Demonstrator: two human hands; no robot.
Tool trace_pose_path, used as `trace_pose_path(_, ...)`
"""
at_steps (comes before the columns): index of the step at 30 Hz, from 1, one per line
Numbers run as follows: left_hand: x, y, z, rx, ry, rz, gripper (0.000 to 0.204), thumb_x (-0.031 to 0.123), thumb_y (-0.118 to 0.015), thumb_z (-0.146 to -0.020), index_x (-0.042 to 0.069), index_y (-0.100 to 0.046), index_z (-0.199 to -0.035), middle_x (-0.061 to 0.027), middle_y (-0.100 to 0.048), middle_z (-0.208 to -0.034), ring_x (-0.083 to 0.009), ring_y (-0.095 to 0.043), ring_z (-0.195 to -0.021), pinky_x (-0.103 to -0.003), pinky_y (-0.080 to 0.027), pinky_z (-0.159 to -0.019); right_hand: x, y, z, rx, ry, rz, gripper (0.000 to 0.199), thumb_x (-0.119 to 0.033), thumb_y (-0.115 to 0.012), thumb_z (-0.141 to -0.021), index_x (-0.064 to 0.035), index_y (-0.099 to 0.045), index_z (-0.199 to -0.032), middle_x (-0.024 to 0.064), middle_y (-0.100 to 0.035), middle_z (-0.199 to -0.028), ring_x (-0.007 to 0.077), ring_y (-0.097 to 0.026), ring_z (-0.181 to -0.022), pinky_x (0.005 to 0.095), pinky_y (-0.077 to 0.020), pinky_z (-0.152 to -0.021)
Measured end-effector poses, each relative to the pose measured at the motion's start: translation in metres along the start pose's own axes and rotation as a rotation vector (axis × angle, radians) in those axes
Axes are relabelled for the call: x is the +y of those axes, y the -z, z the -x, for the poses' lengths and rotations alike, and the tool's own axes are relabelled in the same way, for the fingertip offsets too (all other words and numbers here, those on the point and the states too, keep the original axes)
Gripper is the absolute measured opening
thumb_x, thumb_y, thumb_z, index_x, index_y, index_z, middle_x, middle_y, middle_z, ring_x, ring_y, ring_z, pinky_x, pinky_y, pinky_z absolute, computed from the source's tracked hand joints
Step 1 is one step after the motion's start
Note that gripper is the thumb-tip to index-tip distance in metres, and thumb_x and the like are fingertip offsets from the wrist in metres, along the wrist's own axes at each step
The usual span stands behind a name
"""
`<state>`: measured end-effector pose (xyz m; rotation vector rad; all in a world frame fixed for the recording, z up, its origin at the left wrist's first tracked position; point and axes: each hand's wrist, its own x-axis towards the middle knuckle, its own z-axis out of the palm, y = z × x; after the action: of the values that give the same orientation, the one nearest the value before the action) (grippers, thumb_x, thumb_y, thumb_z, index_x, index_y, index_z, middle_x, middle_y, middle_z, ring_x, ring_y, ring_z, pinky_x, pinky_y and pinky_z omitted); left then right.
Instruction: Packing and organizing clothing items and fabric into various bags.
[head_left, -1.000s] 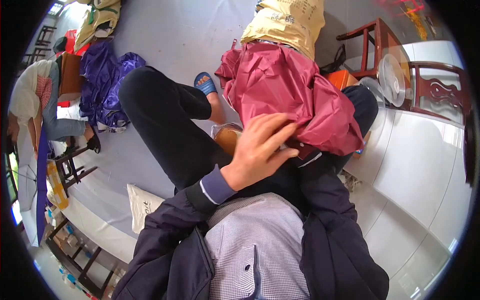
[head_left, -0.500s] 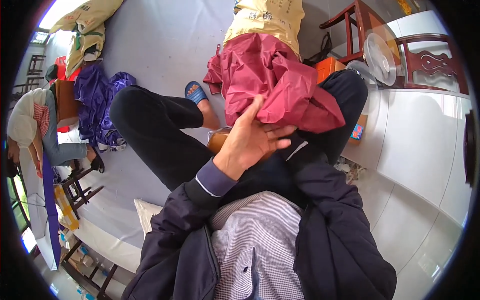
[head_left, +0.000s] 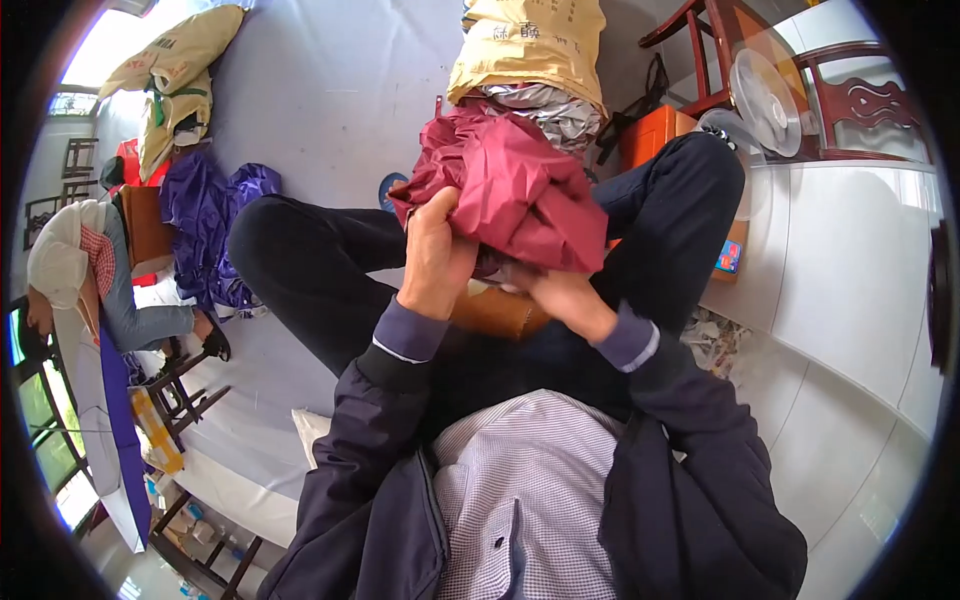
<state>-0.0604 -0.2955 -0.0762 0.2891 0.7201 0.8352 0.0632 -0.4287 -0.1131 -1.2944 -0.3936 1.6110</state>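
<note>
Right hand (head_left: 560, 300): nearest to the body, low and right of centre, palm up beneath the lower edge of the red cloth; its fingers run under the folds, so whether its grip is clenched or only cupping I cannot tell.
Left hand (head_left: 435, 255): just left of it and a little farther out, grip clenched on a gathered fold at the cloth's left edge, thumb side up.
Brown board (head_left: 500, 312): lies across the lap below both hands, partly covered by them.
Red cloth (head_left: 510, 185): a thin, crumpled bundle held over the lap between the raised knees, bunched above both hands.
Handling: it looks light, soft and limp, probably a smooth synthetic weave that slides on itself; loose parts would sag and slip from an open palm.
Where to hold: a pinch on an edge or seam seems surer than a grab at the puffed middle; two separate holds would keep it spread.
Tan sack (head_left: 525, 50): far centre, beyond the cloth, with grey fabric (head_left: 545, 105) spilling from its mouth.
Purple cloth (head_left: 215, 215): heaped on the floor at far left.
</note>
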Motion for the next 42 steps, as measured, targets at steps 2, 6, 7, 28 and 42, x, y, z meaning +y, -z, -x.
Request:
trace_pose_path(2,0.005,-0.015,0.013,0.134,0.074,0.053,0.015,0.0,-0.051,-0.09,0.002,-0.064,-0.086,-0.0028,-0.064,-0.092,-0.0141,-0.064,-0.091,-0.034,-0.054,-0.083,-0.049,-0.011,0.039,-0.036,0.975,1.222,0.024,-0.017,-0.065,-0.098,-0.0021,-0.066,-0.117,0.0125,-0.069,-0.11,0.0179,-0.069,-0.096,0.0312,-0.0576,-0.075)
trace_pose_path(6,0.003,0.028,0.02,0.013,0.05,-0.051,0.023,0.004,-0.049,-0.092,-0.001,-0.061,-0.111,-0.0109,-0.068,-0.115,-0.0231,-0.067,-0.107,-0.041,-0.053,-0.098,-0.115,-0.028,0.09,-0.204,0.521,0.929,0.015,-0.012,-0.062,-0.099,-0.0018,-0.07,-0.107,0.0098,-0.072,-0.085,0.013,-0.069,-0.075,0.0281,-0.0562,-0.066)
trace_pose_path(7,0.003,0.024,0.02,0.005,0.017,-0.056,0.025,-0.002,-0.047,-0.087,0.001,-0.063,-0.106,-0.006,-0.068,-0.105,-0.0181,-0.068,-0.095,-0.037,-0.055,-0.091,-0.128,-0.031,0.096,-0.127,0.531,0.8,0.015,-0.01,-0.061,-0.1,-0.0015,-0.07,-0.107,0.0076,-0.07,-0.077,0.0113,-0.067,-0.068,0.0259,-0.0547,-0.063)
trace_pose_path(28,0.008,0.012,0.031,-0.05,-0.047,-0.062,0.053,0.001,-0.054,-0.085,0.003,-0.046,-0.137,-0.0066,-0.06,-0.123,-0.019,-0.059,-0.114,-0.037,-0.047,-0.103,-0.087,-0.012,0.034,0.188,1.211,1.197,0.02,0.008,-0.07,-0.076,-0.0004,-0.062,-0.093,0.0128,-0.067,-0.093,0.0327,-0.066,-0.091,0.0377,-0.0541,-0.079)
trace_pose_path(42,-0.023,0.035,0.056,0.178,0.271,0.103,0.034,0.039,-0.058,-0.102,0.009,-0.063,-0.119,-0.0055,-0.07,-0.113,-0.0219,-0.067,-0.102,-0.036,-0.052,-0.092,-0.068,0.019,-0.013,0.362,0.423,0.059,0.007,-0.006,-0.055,-0.101,-0.001,-0.06,-0.102,-0.002,-0.061,-0.087,0.0026,-0.053,-0.074,0.0181,-0.0441,-0.071)
